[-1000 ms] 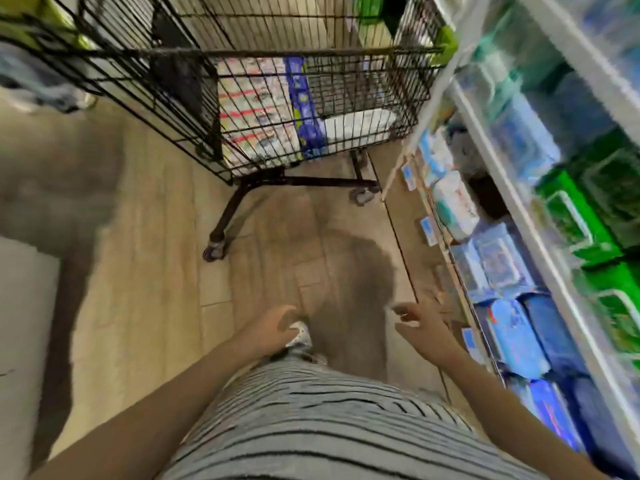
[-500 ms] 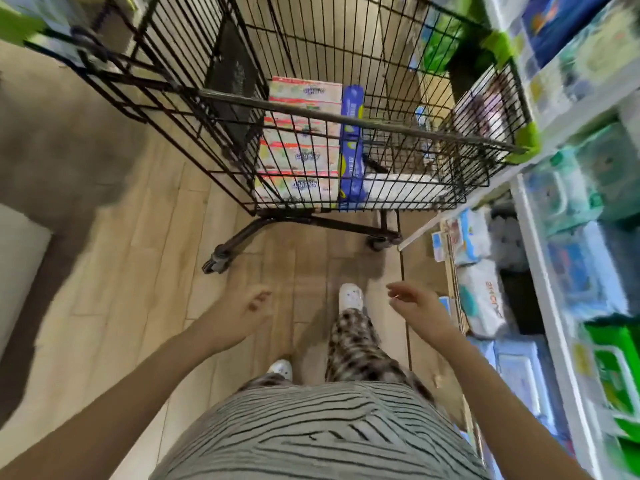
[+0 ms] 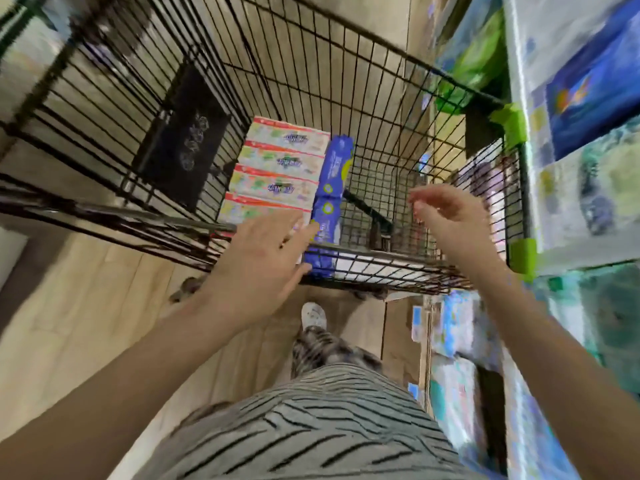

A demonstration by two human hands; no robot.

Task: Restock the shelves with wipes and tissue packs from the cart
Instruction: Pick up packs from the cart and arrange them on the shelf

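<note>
A black wire cart point(image 3: 377, 88) stands in front of me. Inside it lies a row of white tissue packs point(image 3: 277, 174) with red stripes, and a blue wipes pack point(image 3: 330, 195) stands on edge beside them. My left hand point(image 3: 263, 261) is spread flat over the cart's near rim, fingers reaching toward the packs, holding nothing. Over the cart's right side hovers my right hand point(image 3: 450, 220), fingers loosely bent and empty. The shelves point(image 3: 526, 188) with blue, green and white packs run along the right.
The cart's green corner caps point(image 3: 521, 251) sit close against the shelf edge. A black panel point(image 3: 183, 140) leans inside the cart's left wall. My foot point(image 3: 313, 315) stands on the wooden floor just under the cart's near rim.
I have stepped up to the cart. Both hands rose from waist height and now reach over the cart's near rim.
</note>
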